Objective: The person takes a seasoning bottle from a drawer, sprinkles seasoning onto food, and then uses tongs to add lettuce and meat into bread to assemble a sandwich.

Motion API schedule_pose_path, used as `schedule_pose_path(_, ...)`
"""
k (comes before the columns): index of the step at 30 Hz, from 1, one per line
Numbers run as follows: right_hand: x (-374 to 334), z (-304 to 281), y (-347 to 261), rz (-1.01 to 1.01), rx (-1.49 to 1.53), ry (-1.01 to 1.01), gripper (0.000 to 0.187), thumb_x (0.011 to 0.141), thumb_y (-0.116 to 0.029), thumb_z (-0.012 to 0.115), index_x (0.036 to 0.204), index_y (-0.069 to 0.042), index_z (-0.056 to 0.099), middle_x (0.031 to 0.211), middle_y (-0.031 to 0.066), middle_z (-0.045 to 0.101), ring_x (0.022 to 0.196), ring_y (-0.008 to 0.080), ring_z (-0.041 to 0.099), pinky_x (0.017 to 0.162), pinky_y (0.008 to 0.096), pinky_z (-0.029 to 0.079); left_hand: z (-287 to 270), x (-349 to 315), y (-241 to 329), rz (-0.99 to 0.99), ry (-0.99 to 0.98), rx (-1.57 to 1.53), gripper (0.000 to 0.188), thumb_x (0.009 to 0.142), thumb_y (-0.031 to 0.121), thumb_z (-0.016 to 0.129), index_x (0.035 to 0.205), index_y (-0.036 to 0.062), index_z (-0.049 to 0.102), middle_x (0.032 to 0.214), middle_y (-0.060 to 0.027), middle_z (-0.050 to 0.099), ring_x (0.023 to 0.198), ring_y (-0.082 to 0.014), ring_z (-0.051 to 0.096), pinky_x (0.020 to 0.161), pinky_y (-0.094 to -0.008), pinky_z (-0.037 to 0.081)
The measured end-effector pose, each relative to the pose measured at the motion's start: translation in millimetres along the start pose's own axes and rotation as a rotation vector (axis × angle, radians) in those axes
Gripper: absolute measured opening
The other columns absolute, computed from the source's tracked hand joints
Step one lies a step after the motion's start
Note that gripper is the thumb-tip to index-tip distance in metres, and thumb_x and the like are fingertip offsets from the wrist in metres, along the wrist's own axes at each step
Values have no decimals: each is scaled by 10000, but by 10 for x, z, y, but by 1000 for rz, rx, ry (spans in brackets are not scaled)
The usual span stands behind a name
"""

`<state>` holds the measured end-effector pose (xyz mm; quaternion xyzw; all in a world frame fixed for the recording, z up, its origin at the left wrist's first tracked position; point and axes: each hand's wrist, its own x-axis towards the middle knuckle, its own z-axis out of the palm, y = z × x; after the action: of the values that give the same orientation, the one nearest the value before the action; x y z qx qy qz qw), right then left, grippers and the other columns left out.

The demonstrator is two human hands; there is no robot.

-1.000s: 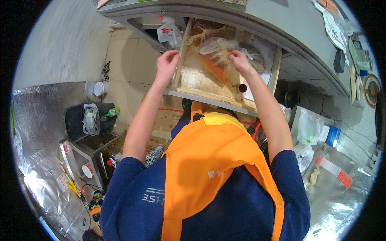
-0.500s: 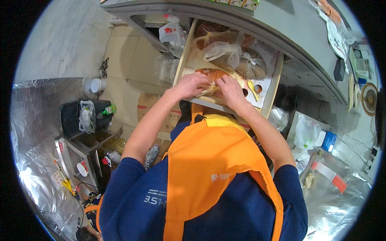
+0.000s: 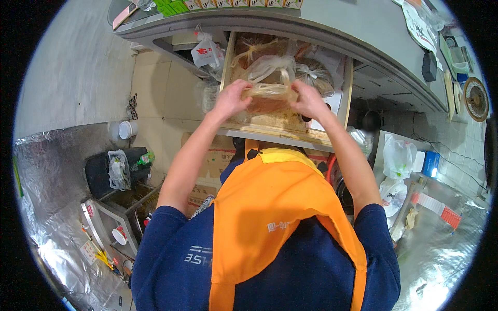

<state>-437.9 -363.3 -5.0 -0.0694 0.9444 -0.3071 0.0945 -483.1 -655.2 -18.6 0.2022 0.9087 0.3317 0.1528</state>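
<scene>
My left hand (image 3: 232, 99) and my right hand (image 3: 309, 100) are closed on opposite sides of a clear plastic bag (image 3: 271, 93) with reddish-brown contents. The bag's loose, wrinkled top is stretched between them, above the front part of a pulled-out wooden drawer (image 3: 290, 124). Behind it inside the drawer lie a knotted bag of dark brown stuff (image 3: 316, 76) and, at the back left, another tied bag (image 3: 254, 46) with reddish-brown contents. My fingertips are partly hidden in the folds of plastic.
A grey counter (image 3: 342, 31) overhangs the drawer, with a row of small boxes (image 3: 223, 4) on its far edge. A white plastic bag (image 3: 207, 52) hangs left of the drawer. To the right are another white bag (image 3: 398, 158) and a blue box (image 3: 431, 164).
Both hands have moved farther into the drawer and apart, drawing the bag's top wide between them. The yellow spoon at the drawer's right is no longer visible. The view has shifted slightly.
</scene>
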Motion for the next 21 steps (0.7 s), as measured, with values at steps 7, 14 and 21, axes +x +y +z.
schedule_pose_path(7, -148, 137, -238, -94, -41, -59, 217, 846, -114, 735, 1044, -58, 665, 1041, 164, 672, 985, 385, 672, 846, 486, 541, 184, -234, 203, 196, 101, 119, 326, 802, 113, 797, 1114, 81, 710, 1185, -102, 662, 961, -356, 698, 800, -450, 578)
schedule_pose_path(14, -801, 144, -43, -46, 288, -13, 163, 843, -75, 728, 979, -39, 646, 930, 136, 673, 904, 324, 678, 788, 401, 542, 251, -839, 440, 261, 45, -52, 293, 847, 83, 759, 1138, 95, 731, 1190, -96, 698, 1008, -315, 712, 823, -396, 595)
schedule_pose_path(21, -787, 198, -126, -82, 279, 32, 173, 859, -50, 685, 1020, -27, 626, 1012, 126, 673, 973, 279, 663, 842, 370, 526, 434, -723, 846, 252, -191, 191, 321, 899, 109, 674, 1217, 69, 693, 1083, -114, 697, 1057, -335, 626, 929, -421, 535)
